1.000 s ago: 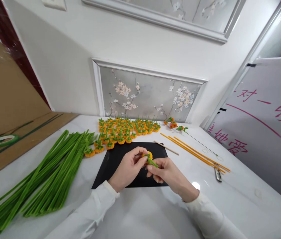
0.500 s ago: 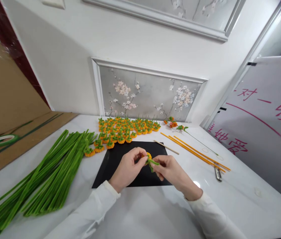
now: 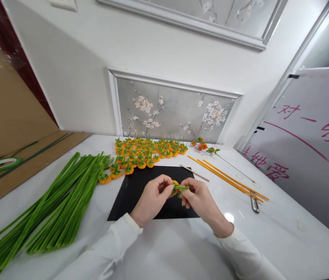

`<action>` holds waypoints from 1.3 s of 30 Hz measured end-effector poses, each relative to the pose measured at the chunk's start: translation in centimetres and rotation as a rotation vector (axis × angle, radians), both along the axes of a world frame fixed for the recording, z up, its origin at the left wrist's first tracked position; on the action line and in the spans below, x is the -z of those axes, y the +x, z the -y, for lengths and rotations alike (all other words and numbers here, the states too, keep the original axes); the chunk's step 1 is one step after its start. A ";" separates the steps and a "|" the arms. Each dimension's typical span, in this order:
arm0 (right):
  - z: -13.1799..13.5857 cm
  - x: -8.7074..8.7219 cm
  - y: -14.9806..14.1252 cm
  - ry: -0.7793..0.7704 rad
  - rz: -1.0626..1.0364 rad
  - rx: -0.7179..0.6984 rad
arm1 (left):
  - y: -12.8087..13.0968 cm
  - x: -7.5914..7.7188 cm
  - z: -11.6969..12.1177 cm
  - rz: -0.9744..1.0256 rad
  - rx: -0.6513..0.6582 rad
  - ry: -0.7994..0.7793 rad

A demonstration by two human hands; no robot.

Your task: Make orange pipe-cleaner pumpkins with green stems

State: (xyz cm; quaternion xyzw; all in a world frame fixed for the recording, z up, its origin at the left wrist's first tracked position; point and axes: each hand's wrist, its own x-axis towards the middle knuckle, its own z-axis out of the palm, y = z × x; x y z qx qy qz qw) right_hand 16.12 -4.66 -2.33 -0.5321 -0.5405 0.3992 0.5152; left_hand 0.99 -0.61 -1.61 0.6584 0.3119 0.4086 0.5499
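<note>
Above the black mat (image 3: 129, 202), my left hand (image 3: 154, 196) pinches a small orange pipe-cleaner flower (image 3: 175, 182) from the left. My right hand (image 3: 201, 198) has its thumb and fingers closed on the green pipe cleaner (image 3: 182, 188) at the flower's base, its free end pointing right. Parts of the flower are hidden behind my fingers. Many like it, orange flowers with green bases (image 3: 141, 161), stand in rows behind the mat. A large bundle of green pipe cleaners (image 3: 65, 202) lies to the left.
Orange pipe cleaners (image 3: 225, 177) lie at the right, partly over a metal cutter-like tool (image 3: 254, 204). A thin wooden stick (image 3: 195, 173) touches the mat's far corner. Behind are finished-looking flowers on a stem (image 3: 211, 149). Green tape (image 3: 2, 165) rests on cardboard at the left.
The green pipe cleaner in my fingers has swung to point more level to the right. Both hands have shifted slightly, the right wrist a little lower.
</note>
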 end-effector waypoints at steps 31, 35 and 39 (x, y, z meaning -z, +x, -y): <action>0.3 0.4 0.4 0.336 0.461 -0.042 | -0.7 -0.5 -0.3 0.190 0.063 -0.538; 0.5 0.4 0.5 0.439 0.644 -0.052 | -0.6 -0.4 -0.2 0.150 0.037 -0.524; 0.6 0.6 0.8 0.433 0.759 -0.031 | -0.4 -0.5 -0.2 0.069 0.047 -0.430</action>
